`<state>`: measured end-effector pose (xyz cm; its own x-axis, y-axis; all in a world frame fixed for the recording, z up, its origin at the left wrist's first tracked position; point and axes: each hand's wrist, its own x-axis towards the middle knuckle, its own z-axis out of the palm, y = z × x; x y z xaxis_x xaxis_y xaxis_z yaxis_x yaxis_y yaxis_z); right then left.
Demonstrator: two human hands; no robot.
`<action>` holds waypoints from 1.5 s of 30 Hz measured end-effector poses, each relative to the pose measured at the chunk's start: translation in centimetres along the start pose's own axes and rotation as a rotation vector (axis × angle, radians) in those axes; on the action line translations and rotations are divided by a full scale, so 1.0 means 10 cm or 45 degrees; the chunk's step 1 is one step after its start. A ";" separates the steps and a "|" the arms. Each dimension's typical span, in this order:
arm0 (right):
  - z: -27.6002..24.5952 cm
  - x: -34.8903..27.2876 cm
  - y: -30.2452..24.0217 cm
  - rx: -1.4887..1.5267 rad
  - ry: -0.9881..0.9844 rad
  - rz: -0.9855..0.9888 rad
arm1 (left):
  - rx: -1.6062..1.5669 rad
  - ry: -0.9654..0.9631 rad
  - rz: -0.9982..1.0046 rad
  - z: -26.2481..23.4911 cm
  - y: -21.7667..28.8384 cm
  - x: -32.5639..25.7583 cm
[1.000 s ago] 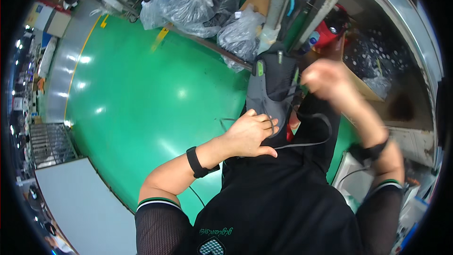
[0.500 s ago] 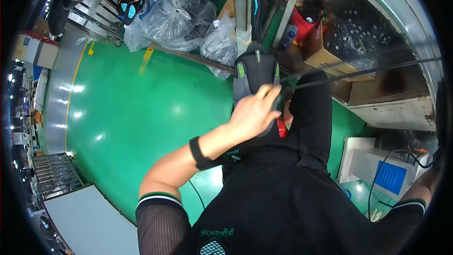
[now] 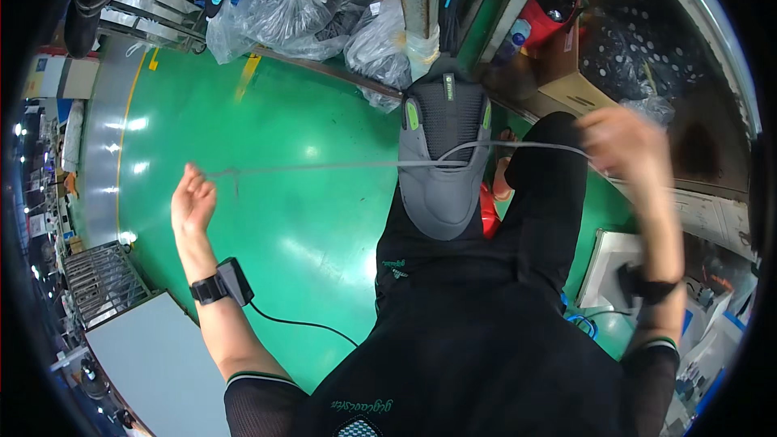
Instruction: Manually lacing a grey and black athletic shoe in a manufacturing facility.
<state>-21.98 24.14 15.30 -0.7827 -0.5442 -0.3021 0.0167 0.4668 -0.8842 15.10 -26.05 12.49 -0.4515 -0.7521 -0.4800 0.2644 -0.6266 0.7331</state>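
A grey sports shoe (image 3: 438,202) rests on my thigh, its toe toward me, with a dark ribbed tongue and small green patches at the sides. A grey shoelace (image 3: 340,165) crosses the shoe at the lowest eyelets and runs out to both sides. Far out to the left, my left hand (image 3: 194,201) pinches one end of the lace, and that side is pulled nearly straight. On the right, my right hand (image 3: 627,144) is closed on the other side of the lace, which bends slightly; this hand is smeared by motion.
Beyond the shoe stand a metal post (image 3: 418,0) and clear plastic bags (image 3: 291,0). At the right, a cardboard box (image 3: 571,81) and a red container (image 3: 544,20) sit on a shelf. A white table top (image 3: 158,364) lies at the lower left, above the green floor (image 3: 267,121).
My left hand has moved from over the shoe far out to the left with the lace. My right hand has come in from the right edge. The shoe now shows fully.
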 end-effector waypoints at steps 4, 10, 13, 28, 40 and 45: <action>1.14 0.25 0.53 0.199 -0.256 -0.105 | -0.234 0.314 0.136 -0.55 0.12 0.32; 1.60 0.59 1.14 0.841 0.101 0.030 | 0.478 0.134 0.518 -2.37 1.09 0.17; 1.68 0.32 1.12 0.691 -0.149 0.217 | 0.446 0.490 0.670 -2.77 1.02 0.01; 1.36 0.51 0.59 -0.805 -0.346 -0.080 | 1.907 -0.444 0.928 1.16 -2.39 -0.40; 1.13 0.64 0.71 -1.245 -0.468 -1.075 | 2.045 -0.683 1.209 1.48 -2.69 -0.49; 1.10 0.70 0.60 -1.209 -0.239 -1.360 | 2.125 -0.833 0.846 1.59 -2.72 -0.32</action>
<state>-20.55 15.45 4.00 -0.0629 -0.9704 0.2332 -0.9854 0.0233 -0.1689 -4.14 -3.34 1.75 -0.9469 -0.3201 -0.0294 -0.2849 0.7933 0.5381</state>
